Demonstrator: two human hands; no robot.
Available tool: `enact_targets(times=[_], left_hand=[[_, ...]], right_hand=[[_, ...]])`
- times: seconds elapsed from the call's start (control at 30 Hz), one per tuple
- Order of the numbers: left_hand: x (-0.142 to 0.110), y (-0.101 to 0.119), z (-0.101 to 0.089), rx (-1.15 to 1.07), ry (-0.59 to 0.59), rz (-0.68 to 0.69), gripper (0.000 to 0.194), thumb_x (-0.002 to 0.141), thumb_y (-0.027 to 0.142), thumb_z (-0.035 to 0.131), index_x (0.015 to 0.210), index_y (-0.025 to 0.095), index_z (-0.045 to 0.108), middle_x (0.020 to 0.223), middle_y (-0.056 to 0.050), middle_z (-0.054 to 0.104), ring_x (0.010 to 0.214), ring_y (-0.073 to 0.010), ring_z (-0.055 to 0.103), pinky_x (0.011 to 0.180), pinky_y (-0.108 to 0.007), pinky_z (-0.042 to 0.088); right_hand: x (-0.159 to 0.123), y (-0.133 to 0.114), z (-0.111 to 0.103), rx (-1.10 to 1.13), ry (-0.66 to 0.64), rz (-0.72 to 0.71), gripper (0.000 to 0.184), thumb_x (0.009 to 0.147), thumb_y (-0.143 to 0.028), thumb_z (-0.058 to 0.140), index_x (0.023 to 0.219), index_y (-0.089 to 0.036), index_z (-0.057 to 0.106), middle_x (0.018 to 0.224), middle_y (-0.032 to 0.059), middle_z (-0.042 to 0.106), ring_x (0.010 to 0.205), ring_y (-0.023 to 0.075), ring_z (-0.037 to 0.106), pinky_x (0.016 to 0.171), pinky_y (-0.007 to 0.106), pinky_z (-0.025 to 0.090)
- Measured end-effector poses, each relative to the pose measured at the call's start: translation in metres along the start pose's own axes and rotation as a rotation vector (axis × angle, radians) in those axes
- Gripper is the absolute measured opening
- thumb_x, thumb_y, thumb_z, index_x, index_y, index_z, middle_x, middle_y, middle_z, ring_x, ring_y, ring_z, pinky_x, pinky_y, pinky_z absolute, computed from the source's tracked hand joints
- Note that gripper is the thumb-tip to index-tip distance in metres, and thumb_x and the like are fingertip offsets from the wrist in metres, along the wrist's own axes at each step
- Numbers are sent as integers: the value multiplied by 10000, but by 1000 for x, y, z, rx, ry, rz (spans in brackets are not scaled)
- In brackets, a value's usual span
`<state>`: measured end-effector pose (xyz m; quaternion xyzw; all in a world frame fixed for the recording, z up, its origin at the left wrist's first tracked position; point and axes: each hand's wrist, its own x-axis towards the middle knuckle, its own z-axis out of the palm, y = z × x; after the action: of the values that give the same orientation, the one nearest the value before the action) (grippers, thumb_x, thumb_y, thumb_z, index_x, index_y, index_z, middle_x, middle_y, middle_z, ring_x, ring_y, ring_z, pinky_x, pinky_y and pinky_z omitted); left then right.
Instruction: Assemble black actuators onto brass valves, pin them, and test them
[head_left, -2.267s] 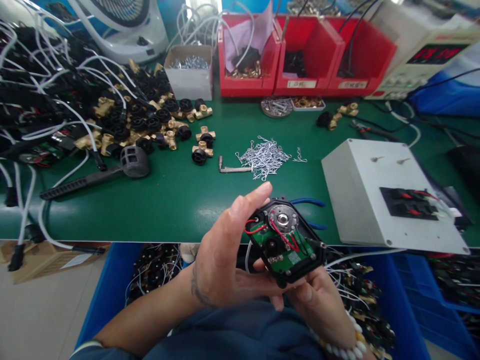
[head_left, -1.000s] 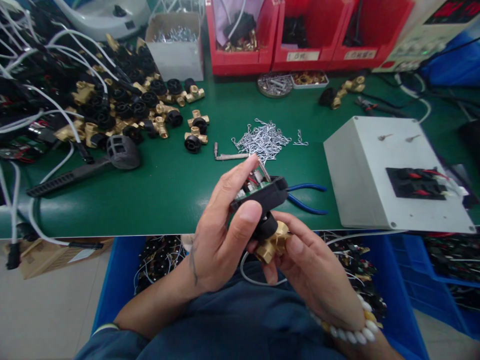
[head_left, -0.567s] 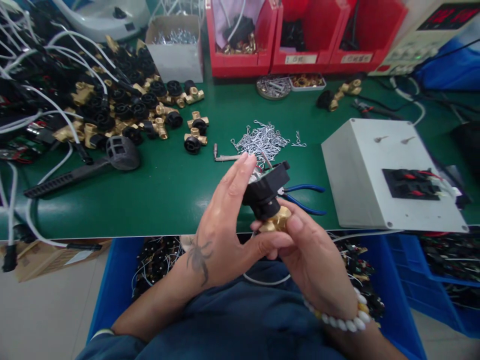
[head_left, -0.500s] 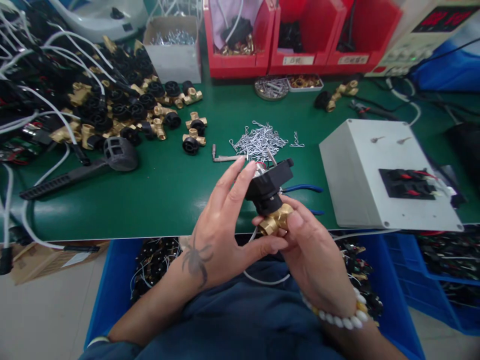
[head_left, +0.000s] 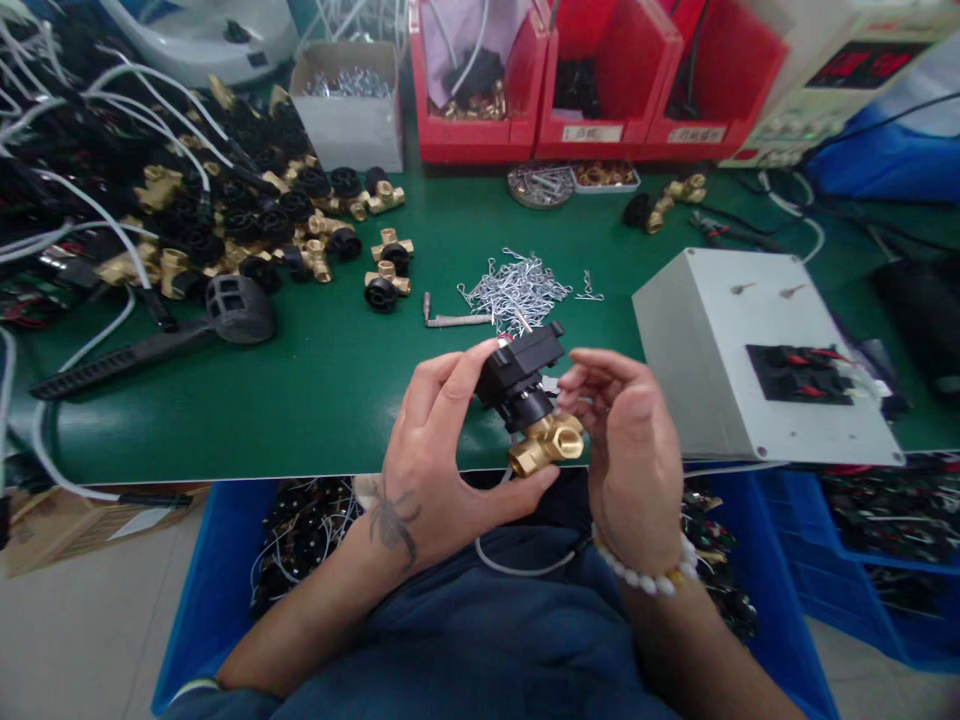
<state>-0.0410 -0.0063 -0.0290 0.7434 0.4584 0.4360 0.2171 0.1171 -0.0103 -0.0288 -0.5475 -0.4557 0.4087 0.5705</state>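
Note:
A motorised brass valve (head_left: 546,446), with a black actuator housing on top, is held over the table's front edge. My left hand (head_left: 442,450) grips it, fingers along the black housing and thumb under the brass body. My right hand (head_left: 634,440) is beside the valve on its right, fingers curled but apart, with nothing seen in them. Whether its fingertips touch the valve I cannot tell. A grey cable (head_left: 525,572) hangs below the valve. Beyond it lies a heap of wire clips (head_left: 517,285), with a small metal L-shaped tool (head_left: 459,320) to its left.
Brass fittings with black caps (head_left: 247,220) crowd the left, by a black mallet-like tool (head_left: 240,308). Red bins (head_left: 480,140) and a carton of metal parts (head_left: 349,125) stand behind. A grey switch box (head_left: 690,370) is at the right. Blue crates (head_left: 202,590) sit below the table.
My right hand has let go of the brass body and moved a little to the right, its fingers opening. The valve now rests in my left hand, turned slightly, more brass showing.

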Motion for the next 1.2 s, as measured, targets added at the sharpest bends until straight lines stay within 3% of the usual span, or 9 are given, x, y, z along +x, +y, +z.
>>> enact_targets(times=[0.17,0.27,0.47,0.67,0.77,0.9,0.97,1.03,1.2], left_hand=[[-5,10,4,-65,-6,-43,846,730,390,827,1459,212,435,1225,-100,536,1111,-246,610,952,-418,610],[-5,13,6,-52,32,-2,847,719,395,830,1447,194,447,1181,-97,539,1046,-240,614,903,-435,626],[-8,20,15,-60,108,45,801,721,405,812,1419,209,469,1127,-88,565,960,-226,601,795,-387,638],[-11,13,14,-91,74,-57,749,713,360,800,1375,219,479,1088,-59,541,944,-197,599,794,-355,636],[-13,2,8,-104,39,-73,731,724,329,795,1369,211,474,1101,-55,540,963,-192,578,772,-335,622],[-15,-7,3,-107,79,-39,758,721,306,804,1396,204,475,1133,-67,533,1009,-213,549,782,-350,609],[-15,-8,4,-115,118,-27,769,716,305,809,1402,205,478,1137,-70,530,1013,-221,543,776,-360,606],[-14,-6,5,-119,136,-14,789,712,302,815,1417,204,475,1138,-74,529,1009,-226,545,781,-379,606],[-13,-1,5,-89,149,51,863,710,359,834,1469,217,447,1129,-89,532,1001,-245,553,824,-463,619]], right_hand=[[15,2,9,109,-59,-69,532,988,-667,390,1209,-275,673,1220,80,666,1129,233,648,954,400,550],[14,-5,14,231,-114,-25,490,988,-634,395,1183,-287,681,1177,70,686,1064,240,673,928,423,565],[17,-13,18,258,75,-3,370,934,-522,460,846,-232,671,928,86,668,875,237,639,815,420,575],[12,-1,20,114,2,11,460,989,-589,394,965,-228,679,968,59,694,904,198,672,852,389,572],[23,-11,-8,-177,-38,-177,330,974,-535,562,1076,-257,708,1080,33,718,976,168,683,881,342,564],[76,-45,-80,-567,222,-522,177,888,-385,737,992,-242,736,993,40,725,894,159,668,854,325,540],[111,-58,-115,-796,231,-406,164,887,-375,731,980,-240,738,1019,58,721,910,157,653,880,318,513],[141,-62,-138,-922,81,-128,130,826,-341,786,861,-227,733,929,45,721,831,133,636,825,290,493],[176,-52,-146,-925,-131,142,31,819,-173,761,836,-167,736,785,28,714,700,108,612,698,283,454]])
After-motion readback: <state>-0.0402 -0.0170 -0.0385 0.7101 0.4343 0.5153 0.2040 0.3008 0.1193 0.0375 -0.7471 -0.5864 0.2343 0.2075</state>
